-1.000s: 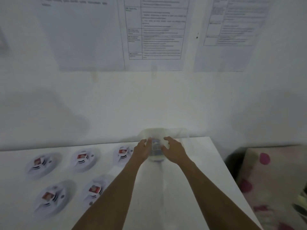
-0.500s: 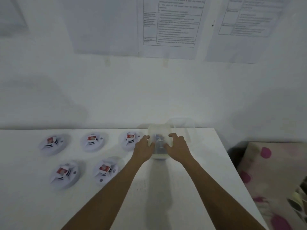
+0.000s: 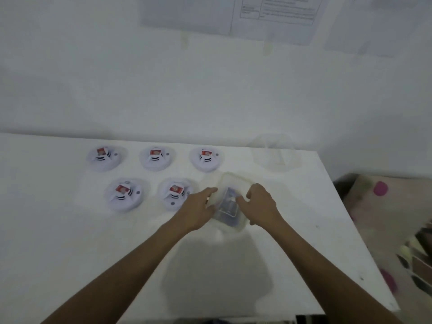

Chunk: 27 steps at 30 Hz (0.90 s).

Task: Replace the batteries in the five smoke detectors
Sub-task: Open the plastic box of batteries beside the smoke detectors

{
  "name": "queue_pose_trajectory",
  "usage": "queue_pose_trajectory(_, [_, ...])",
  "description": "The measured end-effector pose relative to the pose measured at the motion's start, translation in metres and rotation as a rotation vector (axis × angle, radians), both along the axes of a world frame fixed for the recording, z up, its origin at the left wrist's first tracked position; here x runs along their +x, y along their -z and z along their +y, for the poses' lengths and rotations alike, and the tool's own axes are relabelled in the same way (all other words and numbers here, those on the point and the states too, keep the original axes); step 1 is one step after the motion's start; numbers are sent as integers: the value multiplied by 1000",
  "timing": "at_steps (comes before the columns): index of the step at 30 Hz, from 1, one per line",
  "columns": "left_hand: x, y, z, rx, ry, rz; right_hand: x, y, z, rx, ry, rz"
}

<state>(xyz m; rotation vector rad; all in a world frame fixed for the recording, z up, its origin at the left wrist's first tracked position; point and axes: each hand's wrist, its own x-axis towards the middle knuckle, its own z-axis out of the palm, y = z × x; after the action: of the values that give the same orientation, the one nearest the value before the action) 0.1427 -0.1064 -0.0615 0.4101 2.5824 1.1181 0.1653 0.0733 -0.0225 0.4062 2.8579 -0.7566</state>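
Observation:
Several white round smoke detectors lie on the white table (image 3: 70,242), each with a red-labelled battery on top: a back row at left (image 3: 104,158), middle (image 3: 156,158) and right (image 3: 205,159), and a front pair (image 3: 124,194) (image 3: 175,193). A clear plastic container (image 3: 230,202) with bluish batteries inside sits tilted right of the front pair. My left hand (image 3: 198,210) grips its left side and my right hand (image 3: 260,205) grips its right side.
A second clear plastic container (image 3: 273,152) stands at the back right of the table by the wall. Printed sheets (image 3: 275,10) hang on the wall. A cushion with pink dots (image 3: 383,206) lies beyond the table's right edge.
Both hands have drawn the clear container toward me from the back of the table, leaving the second container behind. The camera has tipped downward.

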Motion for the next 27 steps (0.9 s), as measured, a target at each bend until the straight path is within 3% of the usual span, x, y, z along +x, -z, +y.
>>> queue_pose_trajectory(9, [35, 0, -65, 68, 109, -60, 35, 1, -42, 348, -142, -64])
queue_pose_trajectory(15, [42, -1, -103, 109, 143, -114, 50, -1, -58, 409, -141, -83])
queue_pose_trajectory(27, [46, 3, -146, 167, -84, -114, 75, -3, -95, 232, -144, -165])
